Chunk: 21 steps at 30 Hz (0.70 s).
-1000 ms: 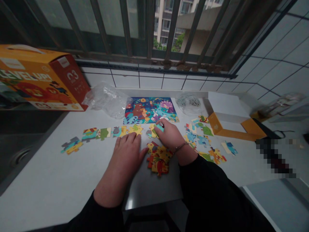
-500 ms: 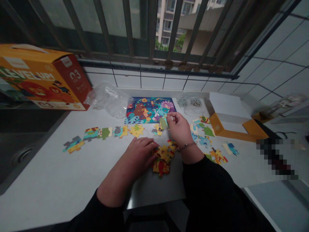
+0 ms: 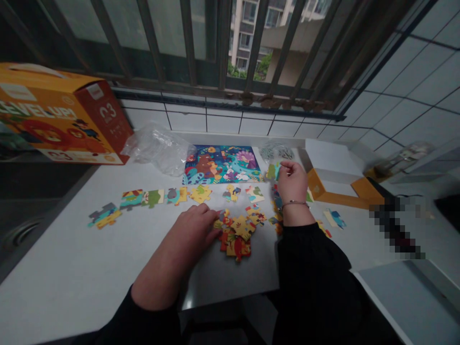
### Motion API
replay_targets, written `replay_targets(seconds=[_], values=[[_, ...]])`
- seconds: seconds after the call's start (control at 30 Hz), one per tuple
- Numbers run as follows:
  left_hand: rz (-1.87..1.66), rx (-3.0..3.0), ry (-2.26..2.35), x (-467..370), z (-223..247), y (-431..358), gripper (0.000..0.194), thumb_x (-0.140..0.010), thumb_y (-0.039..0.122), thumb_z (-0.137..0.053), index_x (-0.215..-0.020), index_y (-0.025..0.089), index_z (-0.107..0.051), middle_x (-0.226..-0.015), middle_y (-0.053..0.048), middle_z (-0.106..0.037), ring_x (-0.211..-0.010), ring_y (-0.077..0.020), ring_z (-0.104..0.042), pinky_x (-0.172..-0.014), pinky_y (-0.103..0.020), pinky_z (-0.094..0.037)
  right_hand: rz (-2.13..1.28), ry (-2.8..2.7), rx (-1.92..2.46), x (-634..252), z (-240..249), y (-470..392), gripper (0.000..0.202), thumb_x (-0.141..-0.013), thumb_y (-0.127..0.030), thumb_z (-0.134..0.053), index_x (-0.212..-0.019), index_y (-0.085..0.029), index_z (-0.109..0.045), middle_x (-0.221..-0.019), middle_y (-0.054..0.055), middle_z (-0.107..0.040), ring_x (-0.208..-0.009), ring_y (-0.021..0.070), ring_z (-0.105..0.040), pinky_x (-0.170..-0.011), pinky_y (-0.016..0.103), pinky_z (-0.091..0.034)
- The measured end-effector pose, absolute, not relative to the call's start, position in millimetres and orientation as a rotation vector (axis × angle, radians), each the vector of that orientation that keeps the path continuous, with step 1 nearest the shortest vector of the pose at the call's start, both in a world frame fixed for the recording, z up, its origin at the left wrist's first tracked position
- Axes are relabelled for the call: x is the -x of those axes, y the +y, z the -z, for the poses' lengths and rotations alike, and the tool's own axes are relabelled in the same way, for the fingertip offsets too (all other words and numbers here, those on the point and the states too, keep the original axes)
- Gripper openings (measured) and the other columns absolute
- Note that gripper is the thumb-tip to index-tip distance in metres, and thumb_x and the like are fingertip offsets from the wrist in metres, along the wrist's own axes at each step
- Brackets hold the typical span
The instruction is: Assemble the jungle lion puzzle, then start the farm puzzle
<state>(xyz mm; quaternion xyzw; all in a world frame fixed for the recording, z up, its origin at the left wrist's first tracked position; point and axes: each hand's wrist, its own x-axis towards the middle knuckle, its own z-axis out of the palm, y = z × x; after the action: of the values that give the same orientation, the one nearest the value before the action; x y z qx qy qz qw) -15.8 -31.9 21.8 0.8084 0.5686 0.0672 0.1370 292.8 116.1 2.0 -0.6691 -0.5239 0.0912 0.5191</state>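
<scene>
The carton (image 3: 77,86) carried all text that could be read. Its front panel (image 3: 14,127) bore the title "LEVEL UP!" (image 3: 39,112) in pale capitals across the upper area; the first letter was cut by the edge of view. The carton's red side panel (image 3: 114,139) displayed a large number (image 3: 108,111), apparently "03". A similar number (image 3: 59,155) stood along the bottom of the front panel. White labels (image 3: 17,91) on both panels of the carton held print too small to read.
</scene>
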Motion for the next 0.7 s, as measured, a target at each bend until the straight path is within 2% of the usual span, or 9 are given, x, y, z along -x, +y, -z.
replay_targets(seconds=[0.07,0.17,0.33,0.4,0.47,0.57,0.7], values=[[-0.144,-2.320,1.683,15,-26,-32,0.028,-0.101,0.031,-0.074,-0.126,0.021,-0.079,-0.119,-0.014,-0.075,-0.111,-0.0347,-0.071,-0.095,-0.049,-0.059,-0.179,-1.258,1.618,-292,0,117,0.025,-0.097,-0.032,-0.060,-0.109,-0.020,-0.077,-0.101,0.009,-0.076,-0.091,0.0247,-0.067,-0.094,0.043,-0.054],[-0.054,-2.270,1.719,17,-29,-34,0.026,-0.103,0.034,-0.069,-0.122,0.020,-0.080,-0.120,-0.015,-0.076,-0.111,-0.0350,-0.072,-0.096,-0.049,-0.058,-0.251,-1.229,1.586,-285,0,118,0.027,-0.094,-0.034,-0.061,-0.108,-0.019,-0.078,-0.095,0.008,-0.076,-0.085,0.0235,-0.066,-0.087,0.040,-0.054],[-0.058,-2.207,1.756,45,-23,-38,0.036,-0.101,0.035,-0.066,-0.131,0.021,-0.079,-0.126,-0.016,-0.078,-0.115,-0.0345,-0.073,-0.102,-0.047,-0.057,-0.840,-1.400,1.319,-261,-10,108,0.035,-0.086,-0.047,-0.072,-0.108,-0.020,-0.075,-0.076,-0.002,-0.068,-0.065,0.0159,-0.058,-0.064,0.029,-0.048],[-0.088,-2.162,1.780,62,-23,-39,0.037,-0.099,0.035,-0.065,-0.131,0.022,-0.080,-0.127,-0.015,-0.080,-0.115,-0.0331,-0.074,-0.102,-0.044,-0.056,-1.057,-1.465,1.215,-251,-16,100,0.036,-0.084,-0.049,-0.077,-0.106,-0.021,-0.073,-0.072,-0.005,-0.064,-0.061,0.0137,-0.058,-0.061,0.027,-0.047],[-0.051,-2.080,1.822,79,-26,-40,0.032,-0.095,0.034,-0.065,-0.120,0.024,-0.083,-0.121,-0.013,-0.082,-0.108,-0.0315,-0.075,-0.095,-0.041,-0.056,-1.196,-1.506,1.134,-242,-21,92,0.035,-0.084,-0.048,-0.081,-0.106,-0.022,-0.071,-0.072,-0.006,-0.064,-0.061,0.0130,-0.062,-0.061,0.026,-0.050],[0.044,-1.951,1.960,102,-36,-45,0.025,-0.091,0.033,-0.064,-0.105,0.026,-0.083,-0.099,-0.010,-0.083,-0.091,-0.0306,-0.075,-0.082,-0.039,-0.053,-1.361,-1.582,1.051,-225,-24,79,0.032,-0.085,-0.042,-0.083,-0.106,-0.023,-0.068,-0.077,-0.005,-0.068,-0.064,0.0124,-0.068,-0.063,0.024,-0.055],[0.061,-1.827,2.159,128,-40,-59,0.024,-0.092,0.033,-0.064,-0.105,0.024,-0.081,-0.096,-0.010,-0.083,-0.087,-0.0325,-0.075,-0.079,-0.040,-0.052,-1.655,-1.705,0.997,-199,-17,62,0.022,-0.091,-0.030,-0.081,-0.106,-0.023,-0.067,-0.082,-0.003,-0.073,-0.070,0.0143,-0.075,-0.068,0.027,-0.062]])
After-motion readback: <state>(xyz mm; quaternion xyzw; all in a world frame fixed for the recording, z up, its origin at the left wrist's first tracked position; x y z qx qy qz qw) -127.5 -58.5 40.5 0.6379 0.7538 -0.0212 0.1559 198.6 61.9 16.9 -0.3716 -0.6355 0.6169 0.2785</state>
